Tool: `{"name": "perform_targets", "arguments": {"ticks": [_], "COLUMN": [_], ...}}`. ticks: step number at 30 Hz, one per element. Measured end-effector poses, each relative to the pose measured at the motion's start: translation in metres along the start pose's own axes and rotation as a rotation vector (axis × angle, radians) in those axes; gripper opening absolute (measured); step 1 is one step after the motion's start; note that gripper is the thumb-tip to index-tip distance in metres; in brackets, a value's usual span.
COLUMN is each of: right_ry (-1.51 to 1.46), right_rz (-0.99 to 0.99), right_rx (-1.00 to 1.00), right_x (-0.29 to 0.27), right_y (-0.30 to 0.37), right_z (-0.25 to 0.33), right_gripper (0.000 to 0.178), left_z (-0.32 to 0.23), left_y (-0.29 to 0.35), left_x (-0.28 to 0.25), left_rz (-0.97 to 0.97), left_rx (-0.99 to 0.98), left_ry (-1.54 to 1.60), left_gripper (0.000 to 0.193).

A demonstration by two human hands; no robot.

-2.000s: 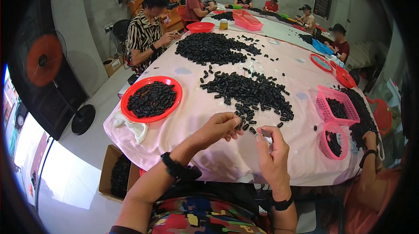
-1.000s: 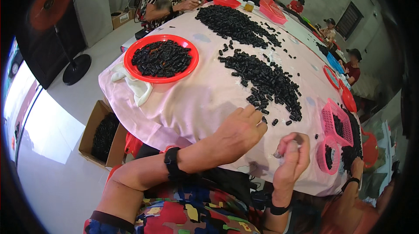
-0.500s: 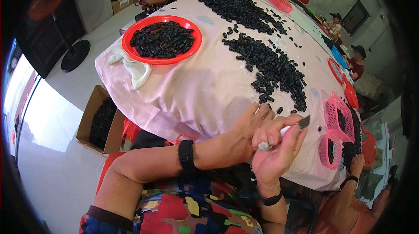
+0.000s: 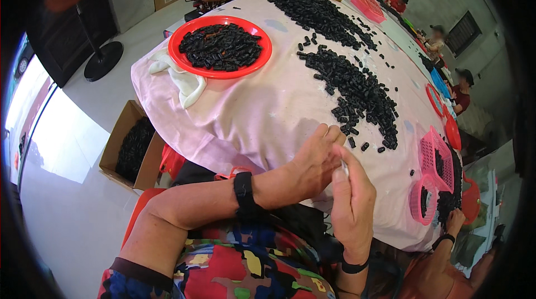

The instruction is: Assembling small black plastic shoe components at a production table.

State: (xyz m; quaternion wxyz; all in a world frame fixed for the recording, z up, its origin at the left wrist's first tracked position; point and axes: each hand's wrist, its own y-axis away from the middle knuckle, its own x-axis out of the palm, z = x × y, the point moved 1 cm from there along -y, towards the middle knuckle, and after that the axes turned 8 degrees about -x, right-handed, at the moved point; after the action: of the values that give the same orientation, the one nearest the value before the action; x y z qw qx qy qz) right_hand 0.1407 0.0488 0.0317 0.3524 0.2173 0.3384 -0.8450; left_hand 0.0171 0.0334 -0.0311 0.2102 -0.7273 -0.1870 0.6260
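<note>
My left hand (image 4: pixel 315 159) is closed in front of me above the near edge of the table, fingers curled together. Whatever it may hold is hidden. Against it, my right hand (image 4: pixel 353 198) is closed on a small knife, of which only a bit of the white handle (image 4: pixel 344 167) shows between thumb and fingers. The blade is out of sight behind the hands. Just beyond my fingers lies a loose pile of small black ribbed cylindrical pieces (image 4: pixel 363 95), with a few strays (image 4: pixel 364 146) at its near end.
A red round tray (image 4: pixel 265 64) of black pieces stands at left beside a white cloth (image 4: pixel 187 87). A larger black heap (image 4: pixel 312 14) lies farther back. Pink baskets (image 4: pixel 423 184) sit at right by a co-worker's hand (image 4: pixel 455 220). A cardboard box (image 4: pixel 109 157) rests on the floor at left.
My right hand has turned and come against my left, taking the knife blade from view. Earlier the blade pointed up and right. The whole view has shifted slightly.
</note>
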Motion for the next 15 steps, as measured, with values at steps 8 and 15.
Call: {"name": "perform_targets", "arguments": {"ticks": [8,15], "right_ry": [0.103,0.401], "right_rz": [0.019,0.072], "right_rx": [-0.225,-0.309], "right_x": [0.006,0.008], "right_y": [0.001,0.004], "right_z": [-0.006,0.006], "right_gripper": [0.03,0.029], "left_z": [0.004,0.008], "left_y": [0.009,0.0], "left_x": [-0.017,0.006], "left_rz": [-0.25,0.001], "left_rx": [0.066,-0.101], "left_ry": [-0.081,0.041], "left_gripper": [0.021,0.025]}}
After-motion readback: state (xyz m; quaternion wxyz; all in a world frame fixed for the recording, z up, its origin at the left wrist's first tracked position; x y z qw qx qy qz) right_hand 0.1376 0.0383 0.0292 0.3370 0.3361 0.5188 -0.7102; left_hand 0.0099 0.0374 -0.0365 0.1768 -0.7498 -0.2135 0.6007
